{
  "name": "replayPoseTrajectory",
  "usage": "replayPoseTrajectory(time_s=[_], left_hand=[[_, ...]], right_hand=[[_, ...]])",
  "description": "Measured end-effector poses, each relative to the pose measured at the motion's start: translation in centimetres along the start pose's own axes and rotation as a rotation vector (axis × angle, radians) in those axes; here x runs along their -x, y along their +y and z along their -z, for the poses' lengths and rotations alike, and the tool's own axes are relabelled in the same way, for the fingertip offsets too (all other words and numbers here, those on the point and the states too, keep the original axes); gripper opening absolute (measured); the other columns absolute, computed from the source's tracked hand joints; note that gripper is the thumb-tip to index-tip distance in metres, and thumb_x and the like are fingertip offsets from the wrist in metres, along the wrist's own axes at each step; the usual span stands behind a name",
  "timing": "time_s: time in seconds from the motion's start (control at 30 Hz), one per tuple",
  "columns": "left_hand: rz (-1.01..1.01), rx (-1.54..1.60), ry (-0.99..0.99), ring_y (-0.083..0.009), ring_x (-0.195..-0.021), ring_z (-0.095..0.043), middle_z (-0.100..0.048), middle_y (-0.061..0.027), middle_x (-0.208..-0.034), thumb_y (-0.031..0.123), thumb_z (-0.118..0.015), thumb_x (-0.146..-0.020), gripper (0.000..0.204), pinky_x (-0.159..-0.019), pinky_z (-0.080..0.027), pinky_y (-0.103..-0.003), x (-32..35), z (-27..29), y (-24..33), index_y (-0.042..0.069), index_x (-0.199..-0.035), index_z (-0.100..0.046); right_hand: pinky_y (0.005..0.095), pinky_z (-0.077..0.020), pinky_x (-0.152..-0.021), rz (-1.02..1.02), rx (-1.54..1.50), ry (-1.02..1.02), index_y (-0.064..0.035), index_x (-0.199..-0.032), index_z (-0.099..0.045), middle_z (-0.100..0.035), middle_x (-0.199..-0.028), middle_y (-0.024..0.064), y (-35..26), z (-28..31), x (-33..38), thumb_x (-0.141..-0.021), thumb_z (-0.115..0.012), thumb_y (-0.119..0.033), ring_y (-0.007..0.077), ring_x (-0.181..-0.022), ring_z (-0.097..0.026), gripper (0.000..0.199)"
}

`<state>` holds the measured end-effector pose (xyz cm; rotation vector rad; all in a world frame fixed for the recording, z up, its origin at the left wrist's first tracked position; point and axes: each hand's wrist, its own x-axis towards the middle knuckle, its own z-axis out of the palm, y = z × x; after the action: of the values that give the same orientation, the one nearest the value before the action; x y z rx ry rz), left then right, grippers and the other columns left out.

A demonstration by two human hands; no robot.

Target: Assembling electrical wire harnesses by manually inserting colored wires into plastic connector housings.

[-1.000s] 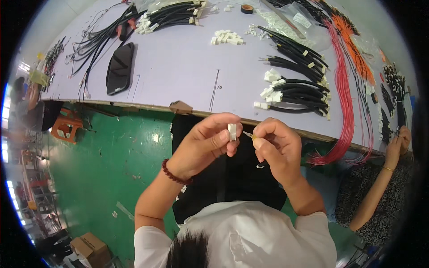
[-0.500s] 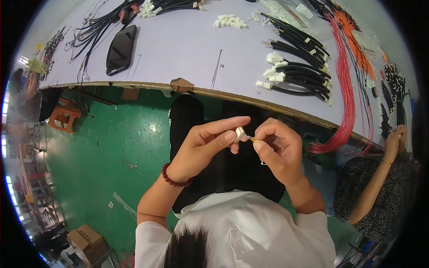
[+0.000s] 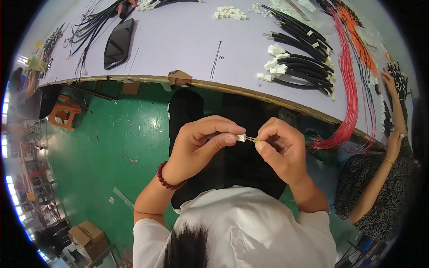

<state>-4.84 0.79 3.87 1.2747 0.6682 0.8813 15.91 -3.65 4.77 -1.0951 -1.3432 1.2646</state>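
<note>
Over my lap, my left hand (image 3: 203, 145) pinches a small white plastic connector housing (image 3: 241, 137) between thumb and forefinger. Facing it, my right hand (image 3: 282, 149) is closed on a thin wire with a metal terminal (image 3: 251, 139), a bit of yellow showing at the fingertips. The terminal's tip is at the housing's right end; whether it sits inside I cannot tell. Most of the wire is hidden in my right hand.
On the table (image 3: 178, 44) lie black cables with white connectors (image 3: 304, 71), loose white housings (image 3: 230, 13), a phone (image 3: 119, 43) and red wires (image 3: 346, 89). A co-worker's arm (image 3: 375, 187) is at the right. An orange stool (image 3: 65, 111) stands left.
My left hand has turned the housing toward the terminal, and its forefinger has come down onto it. At the right, a co-worker's other hand now reaches over the table.
</note>
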Motion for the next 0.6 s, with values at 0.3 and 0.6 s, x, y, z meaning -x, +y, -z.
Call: replayPoseTrajectory(time_s=[0.3, 0.6], left_hand=[[0.043, -0.1, -0.001, -0.0125, -0.085, -0.06, -0.064, -0.0102, -0.099, 0.0, -0.065, -0.086, 0.017, -0.074, -0.049, -0.023, -0.22, 0.22, 0.67, -0.004, -0.102, -0.069], [-0.186, -0.455, -0.028, -0.0181, -0.075, -0.064, -0.068, -0.01, -0.086, -0.002, -0.071, -0.079, 0.017, -0.063, -0.05, -0.025, -0.51, 0.03, 0.87, 0.001, -0.096, -0.07]], right_hand=[[0.0202, -0.034, -0.052, 0.072, 0.227, -0.01, -0.0002, -0.079, -0.056, -0.052, -0.078, 0.0044, -0.6, 0.06, -0.26, -0.078, -0.062, 0.002, 0.0061, -0.061, -0.045, 0.006], [0.021, -0.0323, -0.05, 0.053, 0.316, -0.03, -0.0003, -0.077, -0.057, -0.053, -0.074, 0.0028, -1.0, 0.02, -0.71, -0.074, -0.061, 0.003, 0.0064, -0.057, -0.043, 0.007]])
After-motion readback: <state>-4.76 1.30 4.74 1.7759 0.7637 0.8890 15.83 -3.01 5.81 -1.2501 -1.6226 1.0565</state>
